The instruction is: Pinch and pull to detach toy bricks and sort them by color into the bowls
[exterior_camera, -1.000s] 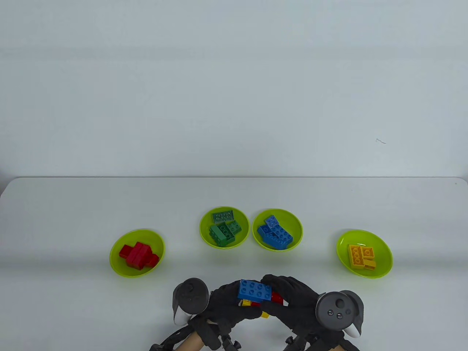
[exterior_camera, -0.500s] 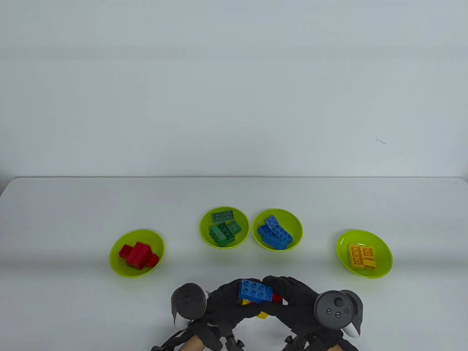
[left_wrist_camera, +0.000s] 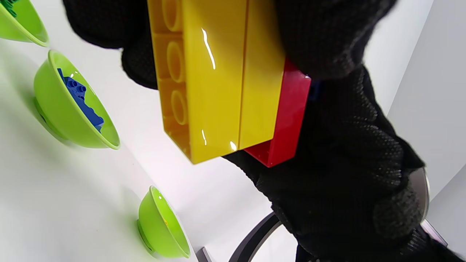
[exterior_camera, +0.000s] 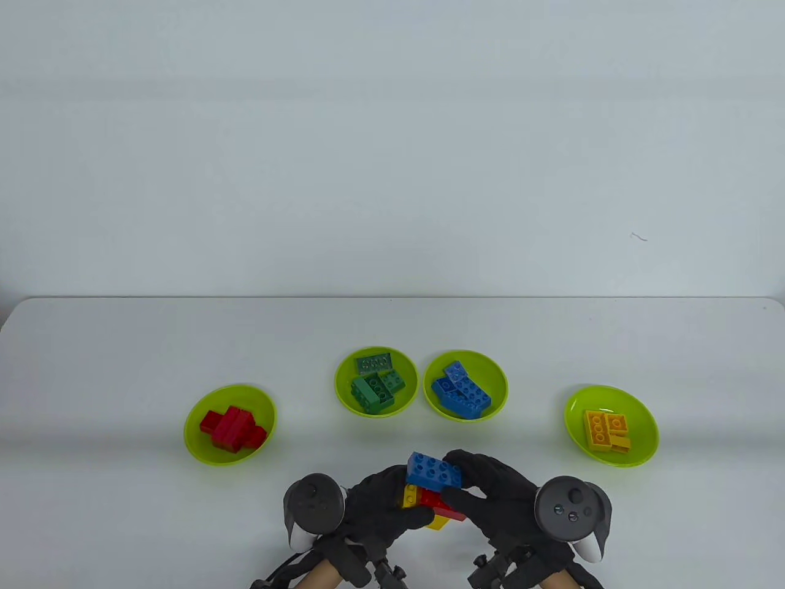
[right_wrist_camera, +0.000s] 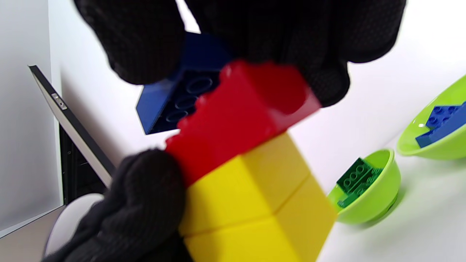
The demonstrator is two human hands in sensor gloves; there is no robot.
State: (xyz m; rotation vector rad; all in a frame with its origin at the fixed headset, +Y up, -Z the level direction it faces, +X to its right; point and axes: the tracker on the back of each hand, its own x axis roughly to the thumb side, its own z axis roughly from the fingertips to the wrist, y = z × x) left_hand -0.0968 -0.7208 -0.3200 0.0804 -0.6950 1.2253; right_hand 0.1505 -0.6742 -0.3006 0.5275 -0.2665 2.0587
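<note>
Sorting is well advanced. Four green bowls stand in a row across the table (exterior_camera: 122,343): the red bowl (exterior_camera: 197,451) at far left, the green-brick bowl (exterior_camera: 343,392) and the blue bowl (exterior_camera: 497,392) side by side at centre, the yellow bowl (exterior_camera: 644,451) at far right. Each already holds bricks of a single colour. Exact counts are uncertain where bricks overlap — roughly three red, three green, two or three blue, three yellow.

What remains is one small stack, held above the near edge of the table between both hands. The right hand (exterior_camera: 503,497) pinches the blue brick (exterior_camera: 433,471) at the top of the stack; in the right wrist view its underside shows clear of the red studs, so it appears to have just come free. The left hand (exterior_camera: 380,509) grips the remainder: one red brick (right_wrist_camera: 240,116) seated on two yellow bricks (left_wrist_camera: 218,80), which are still joined.

Judgement: four bricks outstanding — one blue, one red, two yellow. The blue brick goes to the blue bowl, just beyond the hands; then the red must be pulled off and the two yellows separated.
</note>
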